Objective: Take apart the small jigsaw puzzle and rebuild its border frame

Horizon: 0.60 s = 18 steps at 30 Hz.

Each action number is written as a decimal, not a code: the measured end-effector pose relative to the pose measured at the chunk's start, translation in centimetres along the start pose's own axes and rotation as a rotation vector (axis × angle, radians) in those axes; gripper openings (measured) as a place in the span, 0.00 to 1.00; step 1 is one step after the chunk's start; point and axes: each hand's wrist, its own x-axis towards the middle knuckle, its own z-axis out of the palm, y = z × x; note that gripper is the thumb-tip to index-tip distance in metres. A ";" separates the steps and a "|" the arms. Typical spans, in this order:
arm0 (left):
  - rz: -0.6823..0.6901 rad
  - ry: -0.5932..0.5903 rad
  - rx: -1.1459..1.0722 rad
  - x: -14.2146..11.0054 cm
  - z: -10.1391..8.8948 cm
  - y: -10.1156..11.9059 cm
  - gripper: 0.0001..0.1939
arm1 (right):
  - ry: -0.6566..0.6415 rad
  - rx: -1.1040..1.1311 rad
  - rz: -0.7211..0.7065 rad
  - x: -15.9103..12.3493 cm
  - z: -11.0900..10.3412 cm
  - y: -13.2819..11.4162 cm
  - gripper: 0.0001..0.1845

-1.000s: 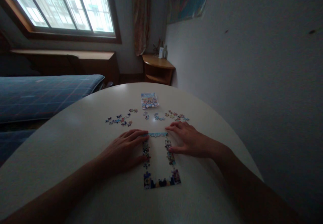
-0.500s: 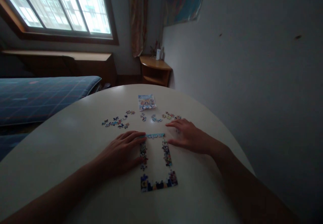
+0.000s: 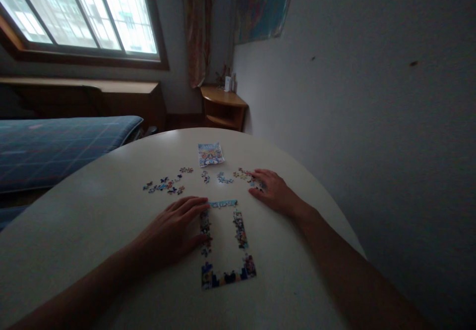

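A rectangular frame of joined jigsaw puzzle edge pieces (image 3: 241,230) lies flat on the white table (image 3: 293,270), with bare tabletop inside it. Gaps show low on its left and right sides. My left hand (image 3: 178,228) rests flat with fingers stretched, its fingertips touching the frame's upper left corner and left side. Beyond the frame's upper right corner, my right hand (image 3: 274,191) lies with fingers apart over a cluster of loose puzzle pieces (image 3: 242,174), partly covering them. Whether its fingertips press on a piece is too small to tell.
More loose pieces (image 3: 163,185) are scattered at the left, and small groups (image 3: 224,178) sit at mid-table. Behind them lies a printed puzzle packet (image 3: 210,154). A wall (image 3: 334,122) runs along the right; a plaid mattress (image 3: 67,146) stands at the left.
My right hand has moved away from the frame's right side, forward to the loose pieces. My left hand stays at the frame. The whole view has shifted slightly.
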 end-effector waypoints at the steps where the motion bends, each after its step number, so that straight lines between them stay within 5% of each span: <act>1: 0.000 0.003 -0.004 0.0 0.0 0.0 0.30 | -0.004 0.013 -0.012 0.0 -0.1 0.1 0.30; 10: 0.008 0.007 -0.009 0.0 0.3 -0.2 0.28 | 0.029 0.170 0.010 -0.2 -1.0 1.4 0.25; 18: 0.017 0.006 -0.006 0.1 0.2 -0.1 0.27 | 0.019 0.088 -0.027 -0.3 -0.7 0.4 0.28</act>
